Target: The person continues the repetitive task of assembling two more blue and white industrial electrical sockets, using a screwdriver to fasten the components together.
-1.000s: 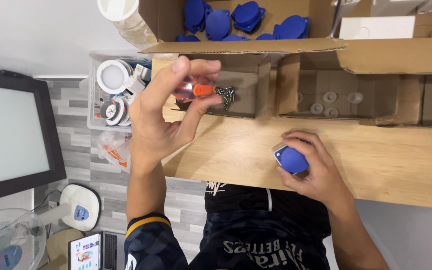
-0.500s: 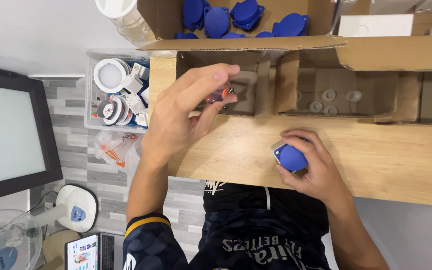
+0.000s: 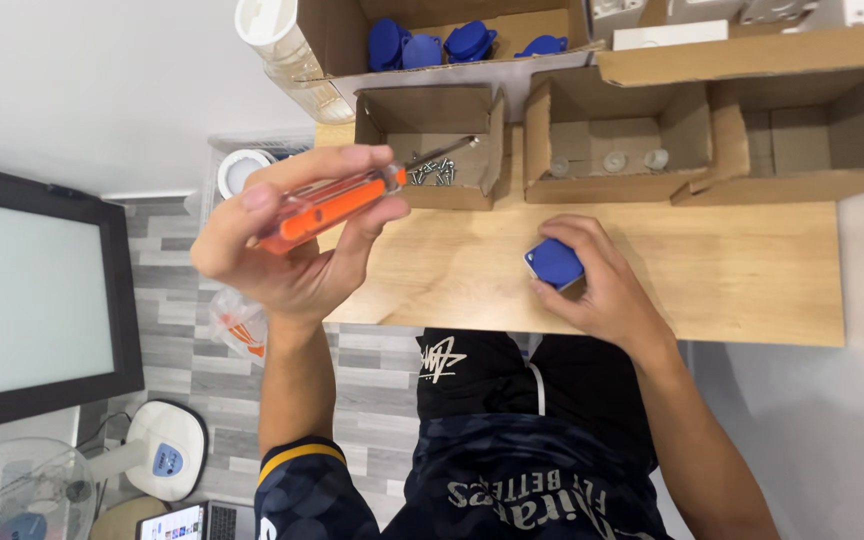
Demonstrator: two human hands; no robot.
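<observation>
- your left hand (image 3: 287,245) is raised above the left end of the wooden surface (image 3: 732,270), fingers (image 3: 347,160) wrapped round the orange handle of a screwdriver (image 3: 337,203).
- the screwdriver lies nearly level, its metal shaft pointing right and up toward a small open cardboard box (image 3: 432,140) that has loose screws (image 3: 434,172) in it; the tip is over the box's front part.
- your right hand (image 3: 602,285) rests on the surface near its front edge, fingers curled over a small blue plastic housing (image 3: 555,263) and pinning it down on the wood.
- just right of the screw box stands a second cardboard box (image 3: 612,135) with a few small round pale parts (image 3: 612,160) on its floor.
- behind both, a larger carton (image 3: 352,40) holds more blue housings (image 3: 432,45).
- to your left, off the surface, a dark-framed screen (image 3: 32,300) stands, and a fan (image 3: 22,495) sits on the floor below it.
</observation>
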